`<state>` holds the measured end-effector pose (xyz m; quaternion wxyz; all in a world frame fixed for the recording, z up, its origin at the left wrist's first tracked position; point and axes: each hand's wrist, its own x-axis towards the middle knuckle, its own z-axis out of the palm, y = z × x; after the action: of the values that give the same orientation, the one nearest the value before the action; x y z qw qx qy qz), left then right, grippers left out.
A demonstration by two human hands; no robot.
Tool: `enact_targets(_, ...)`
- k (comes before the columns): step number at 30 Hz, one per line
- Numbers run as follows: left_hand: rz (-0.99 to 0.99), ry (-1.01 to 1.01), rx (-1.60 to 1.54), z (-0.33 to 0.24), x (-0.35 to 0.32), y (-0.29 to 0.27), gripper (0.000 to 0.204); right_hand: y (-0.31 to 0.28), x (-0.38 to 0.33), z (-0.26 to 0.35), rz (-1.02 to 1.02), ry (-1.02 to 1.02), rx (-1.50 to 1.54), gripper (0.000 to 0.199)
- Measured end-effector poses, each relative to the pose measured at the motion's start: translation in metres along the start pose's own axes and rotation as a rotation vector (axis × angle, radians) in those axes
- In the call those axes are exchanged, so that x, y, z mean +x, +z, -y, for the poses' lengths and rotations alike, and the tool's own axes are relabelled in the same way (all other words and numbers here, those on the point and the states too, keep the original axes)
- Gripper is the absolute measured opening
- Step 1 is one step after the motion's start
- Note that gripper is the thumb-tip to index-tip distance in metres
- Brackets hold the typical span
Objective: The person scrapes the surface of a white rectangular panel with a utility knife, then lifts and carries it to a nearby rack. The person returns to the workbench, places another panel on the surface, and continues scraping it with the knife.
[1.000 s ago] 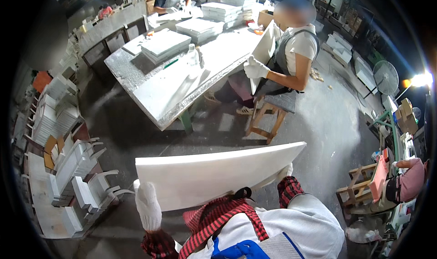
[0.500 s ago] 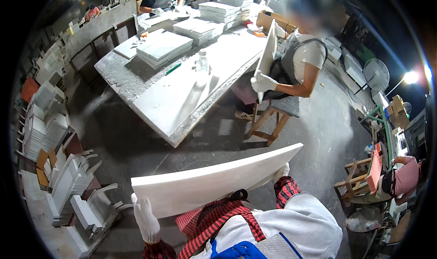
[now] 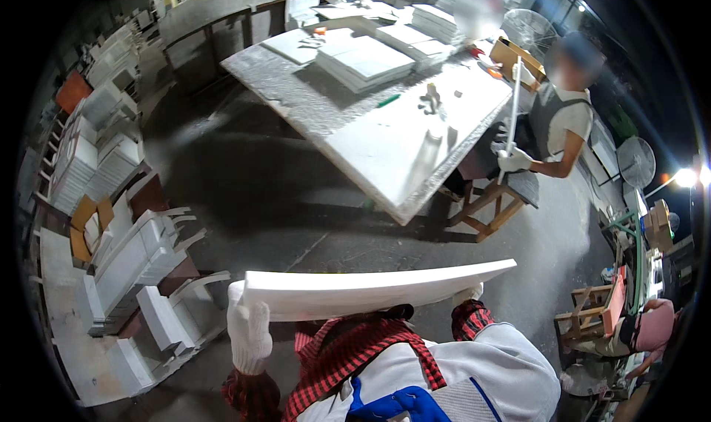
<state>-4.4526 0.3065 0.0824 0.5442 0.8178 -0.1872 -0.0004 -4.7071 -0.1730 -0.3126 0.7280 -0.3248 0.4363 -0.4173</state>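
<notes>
Head view, looking down past my chest: at the far left, stacks of white slabs (image 3: pixel 111 163) stand and lean along the floor's left edge, some in brown cardboard holders, with more white pieces (image 3: pixel 148 303) piled nearer my left side. My left hand (image 3: pixel 249 333), in a white knit glove, is curled around the left end of a long white panel (image 3: pixel 370 292), fingers wrapped over its front edge and gripping it. The panel runs nearly level in front of me, its right end tilted a little higher, held clear of the dark floor (image 3: pixel 244 192) and close to my chest. My checked red scarf (image 3: pixel 348 351) hangs just under it. My right hand (image 3: pixel 468 294) is at the panel's right portion, mostly hidden behind it; only a bit of white glove shows above my red checked cuff, so I cannot tell how those fingers sit, though they touch the panel.

Beyond, a big grey worktop (image 3: pixel 370 133) stretches away, with flat white stacks (image 3: pixel 364 60) toward its far left corner and a green marker (image 3: pixel 388 100) near its middle. At the worktop's right edge another person (image 3: pixel 559 129) sits on a wooden stool (image 3: pixel 492 203), a gloved hand (image 3: pixel 512 160) holding a thin white panel (image 3: pixel 512 103) upright. Farther right stand a fan (image 3: pixel 635 161) and a bright lamp (image 3: pixel 685 177).
</notes>
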Motion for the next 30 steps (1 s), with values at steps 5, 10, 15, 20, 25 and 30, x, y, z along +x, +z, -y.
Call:
enact_targets(5, 0.074, 0.054, -0.183, 0.024, 0.048, -0.057, 0.046, -0.060, 0.018, -0.016, -0.008, -0.428, -1.421, 0.035)
enact_targets(10, 0.024, 0.033, -0.050, 0.066, 0.084, -0.079, 0.035, 0.037, -0.057, -0.045, 0.064, -0.458, -1.762, 0.034)
enact_targets(15, 0.104, 0.074, -0.075, 0.101, 0.148, -0.099, 0.038, 0.100, -0.098, -0.060, 0.052, -0.448, -1.867, 0.034)
enact_targets(20, 0.100, 0.009, -0.086, 0.110, 0.225, -0.133, 0.056, 0.178, -0.100, -0.101, 0.066, -0.419, -1.837, 0.034)
enact_targets(25, 0.155, -0.136, 0.035, 0.145, 0.287, -0.161, 0.063, 0.234, -0.088, -0.132, -0.018, -0.433, -1.754, 0.033)
enact_targets(30, 0.173, -0.176, -0.021, 0.175, 0.339, -0.178, 0.065, 0.296, -0.097, -0.145, -0.048, -0.434, -1.681, 0.032)
